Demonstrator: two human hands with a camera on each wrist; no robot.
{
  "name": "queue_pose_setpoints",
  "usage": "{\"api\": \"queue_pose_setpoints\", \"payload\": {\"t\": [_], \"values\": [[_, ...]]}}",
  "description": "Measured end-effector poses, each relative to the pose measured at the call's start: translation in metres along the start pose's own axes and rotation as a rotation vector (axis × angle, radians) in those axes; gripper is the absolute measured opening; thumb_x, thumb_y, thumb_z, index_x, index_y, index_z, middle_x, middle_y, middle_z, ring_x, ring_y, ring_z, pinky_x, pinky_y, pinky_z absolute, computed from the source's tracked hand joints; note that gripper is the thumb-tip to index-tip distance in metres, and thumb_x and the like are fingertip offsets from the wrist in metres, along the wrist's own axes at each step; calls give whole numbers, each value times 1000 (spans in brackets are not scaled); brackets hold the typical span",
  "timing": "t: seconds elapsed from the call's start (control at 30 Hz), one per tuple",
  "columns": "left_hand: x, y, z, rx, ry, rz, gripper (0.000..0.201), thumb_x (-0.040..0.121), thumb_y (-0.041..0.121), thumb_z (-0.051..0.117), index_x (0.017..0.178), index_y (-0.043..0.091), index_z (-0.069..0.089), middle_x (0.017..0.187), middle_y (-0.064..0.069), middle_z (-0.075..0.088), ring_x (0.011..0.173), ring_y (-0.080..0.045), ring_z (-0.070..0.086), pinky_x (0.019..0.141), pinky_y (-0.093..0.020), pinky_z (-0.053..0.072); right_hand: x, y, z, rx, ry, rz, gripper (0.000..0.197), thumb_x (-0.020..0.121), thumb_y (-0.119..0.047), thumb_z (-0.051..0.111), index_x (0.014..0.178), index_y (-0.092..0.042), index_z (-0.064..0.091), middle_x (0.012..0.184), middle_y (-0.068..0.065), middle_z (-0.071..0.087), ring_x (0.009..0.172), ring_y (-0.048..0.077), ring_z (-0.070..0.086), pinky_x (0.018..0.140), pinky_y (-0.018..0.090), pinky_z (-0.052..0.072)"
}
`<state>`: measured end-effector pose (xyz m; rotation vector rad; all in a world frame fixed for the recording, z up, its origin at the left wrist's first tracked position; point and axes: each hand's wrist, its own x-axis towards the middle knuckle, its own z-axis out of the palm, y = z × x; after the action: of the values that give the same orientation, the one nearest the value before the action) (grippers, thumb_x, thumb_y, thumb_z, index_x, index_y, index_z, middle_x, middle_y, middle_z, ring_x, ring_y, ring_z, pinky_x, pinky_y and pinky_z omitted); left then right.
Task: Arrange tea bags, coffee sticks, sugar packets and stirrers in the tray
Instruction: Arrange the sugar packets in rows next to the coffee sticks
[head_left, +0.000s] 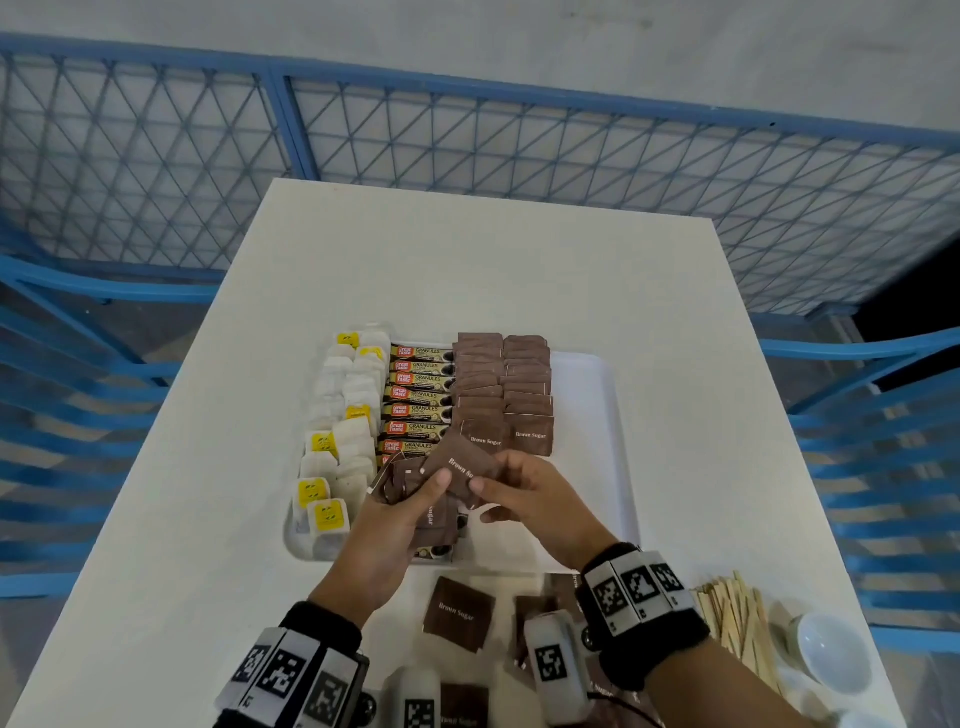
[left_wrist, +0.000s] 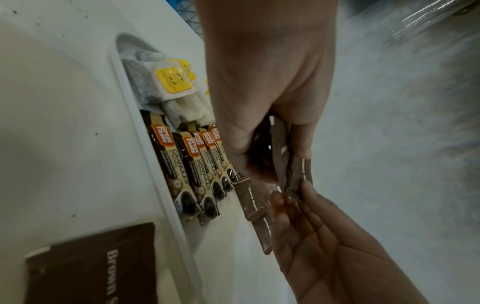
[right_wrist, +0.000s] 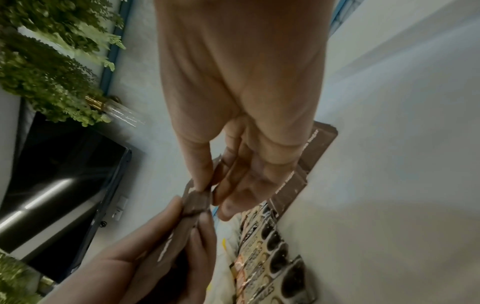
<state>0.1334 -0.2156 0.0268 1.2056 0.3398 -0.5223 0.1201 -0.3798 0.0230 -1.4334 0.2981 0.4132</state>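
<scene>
A white tray (head_left: 597, 415) holds tea bags (head_left: 343, 415) in its left column, coffee sticks (head_left: 418, 395) beside them, then two columns of brown sugar packets (head_left: 504, 389). Over the tray's near end my left hand (head_left: 431, 493) grips a fanned bunch of sugar packets (head_left: 410, 478). My right hand (head_left: 491, 478) pinches the top packet (head_left: 465, 467) of that bunch between thumb and fingers. The left wrist view shows the held packets (left_wrist: 281, 156) edge-on in my left hand (left_wrist: 259, 160). In the right wrist view both hands meet on the packet (right_wrist: 196, 202).
Loose sugar packets (head_left: 457, 613) lie on the white table between me and the tray. A pile of wooden stirrers (head_left: 737, 618) and a small white cup (head_left: 826, 649) sit at the near right. Blue railing and chairs surround the table.
</scene>
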Motion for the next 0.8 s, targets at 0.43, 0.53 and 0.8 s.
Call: {"api": "queue_pose_setpoints", "payload": {"t": [0.43,0.53,0.8], "values": [[2,-2,-5,37,11,-68,28,90,-7,47,97,14,63,71,2,73,66,-10,70,58,-26,56,16,13,-58,-184,398,10,5,89,-9,59,90,-12,63,83,6,64,66,13,61,57,19,48],[3,-2,-7,37,26,-49,28,88,-9,50,95,15,63,72,4,73,64,-8,70,55,-25,56,22,20,-68,-332,458,20,2,87,-13,63,89,-14,63,82,4,66,62,10,56,60,17,44],[4,-3,-7,3,81,-37,29,85,-8,56,102,15,62,88,-1,72,84,-17,67,68,-30,56,36,29,-67,-436,581,27,7,82,-19,68,83,-17,62,78,-1,64,71,12,56,62,14,42]]}}
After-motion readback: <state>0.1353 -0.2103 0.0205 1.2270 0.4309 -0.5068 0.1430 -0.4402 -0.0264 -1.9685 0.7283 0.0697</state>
